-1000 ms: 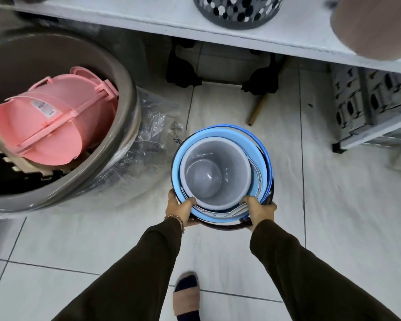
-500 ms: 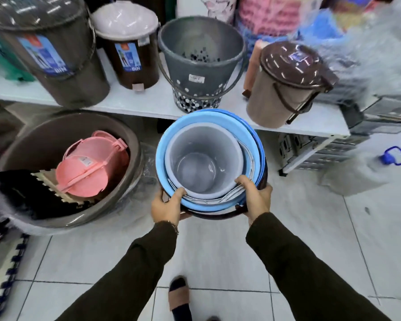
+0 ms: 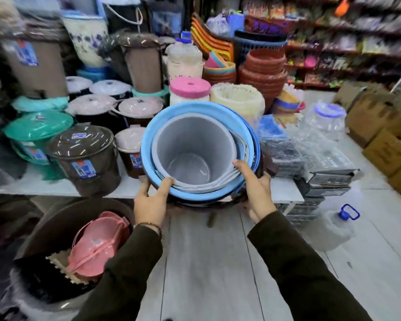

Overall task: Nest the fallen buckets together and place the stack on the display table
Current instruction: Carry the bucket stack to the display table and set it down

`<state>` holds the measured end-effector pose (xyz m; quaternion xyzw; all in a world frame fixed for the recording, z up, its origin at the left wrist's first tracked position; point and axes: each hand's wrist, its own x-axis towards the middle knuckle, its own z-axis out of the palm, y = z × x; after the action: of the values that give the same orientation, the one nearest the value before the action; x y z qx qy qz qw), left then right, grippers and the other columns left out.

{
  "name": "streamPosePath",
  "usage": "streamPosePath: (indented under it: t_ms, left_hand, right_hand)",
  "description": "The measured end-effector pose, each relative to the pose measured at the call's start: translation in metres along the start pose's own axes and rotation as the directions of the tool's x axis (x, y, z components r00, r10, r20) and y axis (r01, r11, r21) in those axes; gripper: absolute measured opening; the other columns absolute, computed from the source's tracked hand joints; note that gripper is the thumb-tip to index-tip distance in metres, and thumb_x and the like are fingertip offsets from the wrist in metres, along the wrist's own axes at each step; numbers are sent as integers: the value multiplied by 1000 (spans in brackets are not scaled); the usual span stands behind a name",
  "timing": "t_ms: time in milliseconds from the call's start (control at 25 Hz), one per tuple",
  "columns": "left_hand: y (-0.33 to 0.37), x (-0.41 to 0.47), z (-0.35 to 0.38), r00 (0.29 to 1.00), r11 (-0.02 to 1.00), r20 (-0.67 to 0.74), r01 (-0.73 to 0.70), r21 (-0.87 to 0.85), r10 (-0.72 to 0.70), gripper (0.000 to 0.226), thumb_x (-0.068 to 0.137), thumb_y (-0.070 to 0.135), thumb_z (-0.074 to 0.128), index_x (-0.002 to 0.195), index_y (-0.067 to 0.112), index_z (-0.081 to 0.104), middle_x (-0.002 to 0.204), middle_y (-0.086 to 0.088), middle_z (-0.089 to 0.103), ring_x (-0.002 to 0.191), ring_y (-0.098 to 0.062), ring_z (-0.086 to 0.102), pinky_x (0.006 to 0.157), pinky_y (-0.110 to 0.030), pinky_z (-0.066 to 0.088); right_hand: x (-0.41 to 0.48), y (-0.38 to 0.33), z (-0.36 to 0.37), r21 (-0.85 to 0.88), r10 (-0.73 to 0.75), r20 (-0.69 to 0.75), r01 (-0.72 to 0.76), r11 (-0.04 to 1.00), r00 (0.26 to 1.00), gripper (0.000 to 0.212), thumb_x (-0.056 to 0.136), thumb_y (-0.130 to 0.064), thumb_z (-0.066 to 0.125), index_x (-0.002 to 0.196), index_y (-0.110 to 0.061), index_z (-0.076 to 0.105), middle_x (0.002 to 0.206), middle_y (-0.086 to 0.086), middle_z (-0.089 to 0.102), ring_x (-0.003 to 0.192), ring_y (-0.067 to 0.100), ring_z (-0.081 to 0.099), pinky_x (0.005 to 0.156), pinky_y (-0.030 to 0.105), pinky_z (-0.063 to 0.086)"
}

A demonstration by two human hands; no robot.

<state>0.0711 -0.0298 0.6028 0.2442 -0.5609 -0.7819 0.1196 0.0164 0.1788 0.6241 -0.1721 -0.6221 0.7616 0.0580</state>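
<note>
A nested stack of buckets (image 3: 195, 144) is held in front of me: a grey one innermost, light blue ones around it, a dark one outermost. Its mouth tilts toward me. My left hand (image 3: 152, 200) grips the near left rim, thumb hooked over the blue edge. My right hand (image 3: 256, 188) grips the near right rim, fingers lying across the white wire handles. The stack is at the front edge of the white display table (image 3: 285, 193), level with the table top; I cannot tell whether its base touches the surface.
Lidded brown bins (image 3: 86, 158), teal bins (image 3: 36, 133) and white-lidded pots crowd the table's left and back. Wrapped goods (image 3: 285, 154) sit at its right. A big brown tub with a pink bucket (image 3: 97, 244) stands on the floor at left, a clear jug (image 3: 331, 228) at right.
The stack has risen from the floor up to table height, still in both hands. My view has lifted from the floor to the table and shop shelves.
</note>
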Motion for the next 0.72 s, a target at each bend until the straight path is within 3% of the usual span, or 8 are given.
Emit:
streamPosePath:
  t_ms: [80,200,280,360,480,600,720]
  left_hand:
    - [32,28,17,1000,1000,12,3,-31,-2,32,69,31,81,99,24,72,104,-4,75,90,-29,73,77,-51,61]
    - [71,83,45,998,998,38,-49,-40,51,37,60,35,82,95,29,74,107,-6,76,100,-33,72,87,-56,57]
    - [88,126,59,998,998,59,-26,-52,29,40,64,32,81,102,27,72,107,-9,76,95,-36,73,76,-56,60]
    - [99,174,70,995,996,93,51,-73,-44,42,69,26,79,110,23,69,106,-13,75,90,-39,74,67,-53,62]
    - [93,245,78,980,984,124,167,-66,-157,49,68,24,78,115,21,65,113,-19,71,95,-41,72,65,-55,61]
    - [62,296,75,940,943,89,331,-25,-328,53,74,17,77,125,18,59,120,-18,67,102,-43,68,59,-53,61]
    - [27,327,70,892,896,80,444,28,-445,58,77,17,76,130,21,54,125,-17,63,107,-46,64,68,-65,57]
  right_hand:
    - [23,-35,27,17,-39,22,39,999,999,103,43,-50,92,130,-14,51,114,1,73,104,19,70,95,43,55]
    - [67,-63,67,49,-47,21,46,998,999,111,41,-53,93,133,-15,45,118,5,70,106,24,69,95,48,55]
    - [102,-75,98,48,-35,15,34,998,999,118,38,-56,93,135,-17,39,120,4,67,108,26,67,97,51,54]
    - [142,-75,127,29,-17,-9,17,999,1000,117,41,-56,92,136,-14,38,121,4,65,109,28,66,98,54,53]
    - [196,-48,166,-38,77,-98,-81,996,992,127,41,-63,89,143,-15,33,129,11,63,114,32,64,100,53,52]
    - [233,-4,182,-135,139,-201,-168,976,970,101,40,-66,86,116,-11,47,113,18,70,101,37,70,93,54,56]
    - [250,32,191,-250,224,-268,-292,923,937,104,50,-61,83,124,-4,37,121,20,64,104,36,67,95,51,55]
